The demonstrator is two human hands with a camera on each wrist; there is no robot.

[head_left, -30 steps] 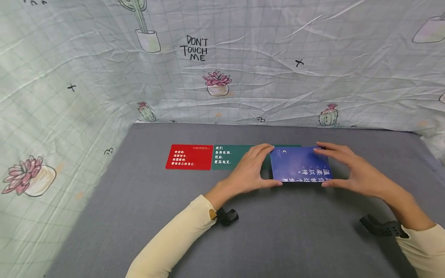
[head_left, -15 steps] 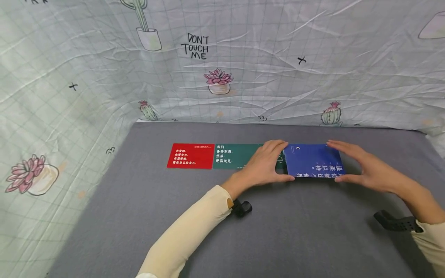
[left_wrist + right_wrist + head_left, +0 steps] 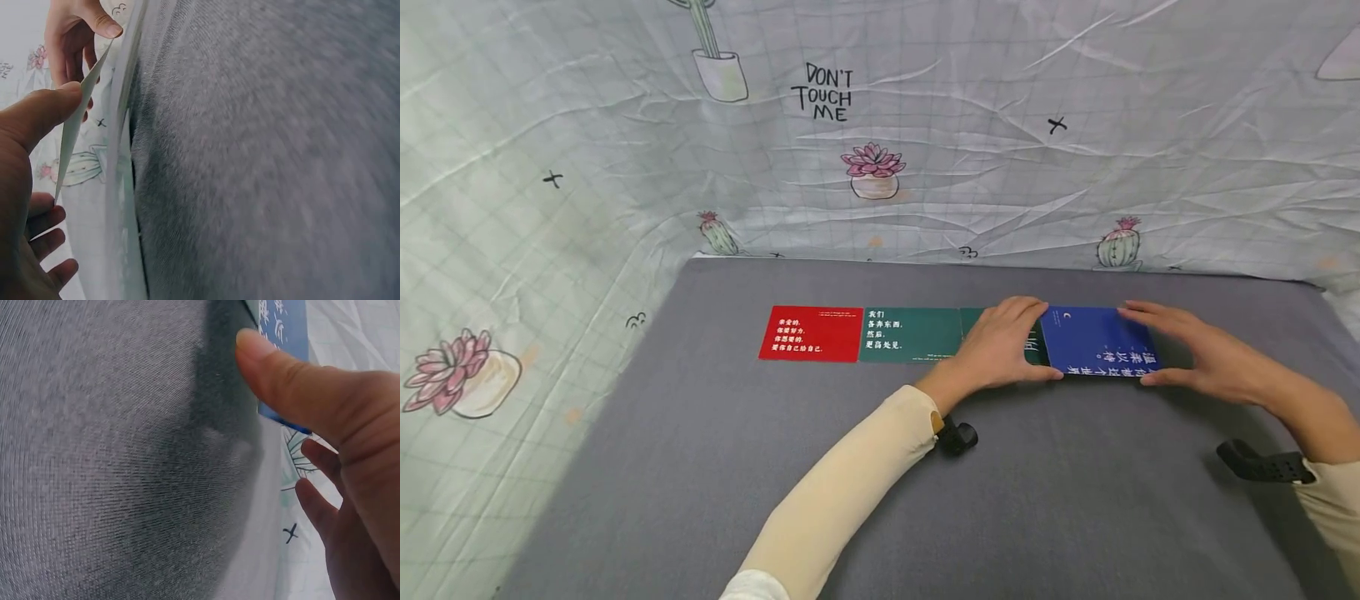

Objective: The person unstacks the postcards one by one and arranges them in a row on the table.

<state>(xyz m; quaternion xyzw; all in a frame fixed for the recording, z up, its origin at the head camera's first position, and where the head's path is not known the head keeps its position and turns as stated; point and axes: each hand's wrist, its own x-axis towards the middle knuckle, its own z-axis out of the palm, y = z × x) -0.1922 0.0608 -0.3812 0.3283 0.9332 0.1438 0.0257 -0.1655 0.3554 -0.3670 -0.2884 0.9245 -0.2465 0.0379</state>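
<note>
A blue card (image 3: 1097,337) with a small moon and white writing is held slightly above the table, its writing upside down in the head view. My left hand (image 3: 1000,346) pinches its left end between thumb and fingers. At its right end my right hand (image 3: 1210,354) grips the edges the same way. Seen from the left wrist, the card (image 3: 78,122) is nearly edge-on, pale side showing. In the right wrist view the thumb lies over the blue card (image 3: 284,331). A dark green card (image 3: 1037,354) lies partly hidden under my left hand.
Left of the hands, a red card (image 3: 812,333) and a green card (image 3: 910,333) lie side by side on the grey cloth-covered table (image 3: 700,467). A printed curtain (image 3: 955,183) rises behind the table's back edge.
Both hands have moved to the right with the blue card, uncovering more of the green cards. The red card and the green cards have stayed on the table.
</note>
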